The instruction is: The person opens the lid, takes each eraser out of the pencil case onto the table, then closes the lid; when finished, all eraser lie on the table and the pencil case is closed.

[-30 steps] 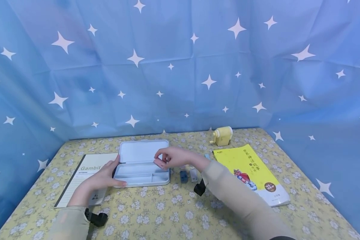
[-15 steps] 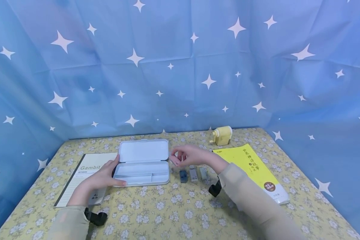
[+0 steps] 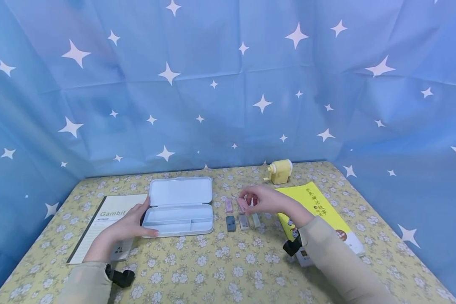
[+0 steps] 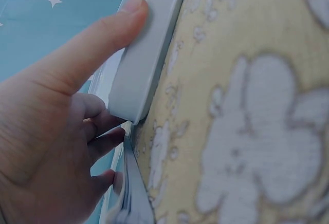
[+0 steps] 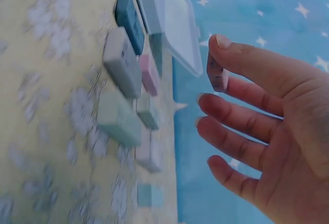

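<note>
A white pencil case (image 3: 178,228) lies with its lid open, the tray divided into compartments. My left hand (image 3: 123,226) holds its left end, thumb on the front wall (image 4: 144,72) and fingers at the corner. Between thumb and index finger my right hand (image 3: 267,202) pinches a pink eraser (image 5: 217,72), raised off the table right of the case. Below and beside that hand lie a dark blue eraser (image 3: 231,223), a grey eraser (image 3: 244,222), a pale green eraser (image 3: 256,220) and another pink eraser (image 3: 229,205). More small pale blocks (image 5: 149,154) show behind them in the right wrist view.
A notebook (image 3: 110,219) lies under my left forearm, beside the case. To the right is a yellow book (image 3: 304,198), partly covered by my right arm. A yellow crank pencil sharpener (image 3: 281,172) stands at the back, before a blue starry curtain (image 3: 228,109).
With the pink eraser pinched, my right hand has moved right, from over the pencil case to above the row of erasers. Several erasers have come into sight. My left hand stays on the case.
</note>
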Demonstrator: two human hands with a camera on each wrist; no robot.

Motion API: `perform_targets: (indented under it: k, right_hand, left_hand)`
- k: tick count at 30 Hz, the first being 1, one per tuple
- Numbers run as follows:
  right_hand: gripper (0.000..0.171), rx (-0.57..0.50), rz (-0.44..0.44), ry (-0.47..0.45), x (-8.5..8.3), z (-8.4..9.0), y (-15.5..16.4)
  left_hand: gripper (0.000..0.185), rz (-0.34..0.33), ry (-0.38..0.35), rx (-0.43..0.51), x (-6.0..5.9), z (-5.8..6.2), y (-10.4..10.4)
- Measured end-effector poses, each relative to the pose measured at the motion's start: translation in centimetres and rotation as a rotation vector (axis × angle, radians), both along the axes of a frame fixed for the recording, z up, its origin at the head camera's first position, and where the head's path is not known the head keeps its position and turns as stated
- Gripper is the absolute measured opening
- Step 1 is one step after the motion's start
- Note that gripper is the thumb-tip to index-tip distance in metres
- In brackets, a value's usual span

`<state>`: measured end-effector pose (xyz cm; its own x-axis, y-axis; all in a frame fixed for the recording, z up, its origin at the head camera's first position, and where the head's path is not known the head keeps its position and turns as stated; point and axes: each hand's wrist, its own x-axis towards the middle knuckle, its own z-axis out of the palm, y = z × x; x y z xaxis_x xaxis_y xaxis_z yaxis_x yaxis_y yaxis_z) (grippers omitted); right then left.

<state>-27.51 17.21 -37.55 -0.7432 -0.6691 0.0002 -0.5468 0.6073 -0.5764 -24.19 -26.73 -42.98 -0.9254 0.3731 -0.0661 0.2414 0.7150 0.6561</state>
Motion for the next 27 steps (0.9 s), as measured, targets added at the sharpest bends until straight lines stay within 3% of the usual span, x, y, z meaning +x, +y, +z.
perform_targets:
  k: [16, 21, 27]
  right_hand:
    - [0.033, 0.026, -0.147, -0.018, 1.6, -0.9, 4.2]
    - [0.024, 0.039, -0.166, -0.038, 1.8, -1.3, 5.0]
    - [0.029, 0.054, -0.184, -0.031, 2.0, -1.6, 5.5]
  left_hand:
    - [0.122, -0.012, 0.025, -0.003, 0.1, -0.1, 0.0]
    - [0.122, -0.015, 0.027, 0.001, 0.1, -0.1, -0.1]
    - [0.122, -0.017, 0.027, 0.001, 0.1, 0.0, 0.0]
